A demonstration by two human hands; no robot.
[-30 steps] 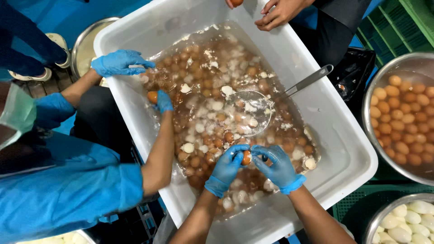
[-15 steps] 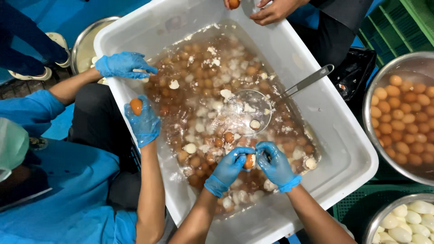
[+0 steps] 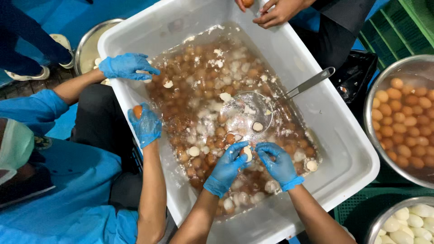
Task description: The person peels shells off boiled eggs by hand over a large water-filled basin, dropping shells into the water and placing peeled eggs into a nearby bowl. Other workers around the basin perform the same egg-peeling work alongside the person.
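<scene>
Egg [image 3: 247, 153], half peeled, sits between our two gloved hands over the near part of the white tub [image 3: 348, 149]; we cannot tell which way its long axis runs. Our left hand [image 3: 228, 166] holds it in its fingers, and our right hand [image 3: 278, 162] picks at it with narrow fingers. One strainer [image 3: 247, 113] lies in the water, handle pointing far right. Two other people's gloved hands work at the left, two bare hands at the far rim.

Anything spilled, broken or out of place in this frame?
Nothing stands out. Shell fragments float among the eggs in the water of the white tub, and a strainer ladle lies in it, handle on the rim. The left hand and right hand hold a partly peeled egg together.
</scene>
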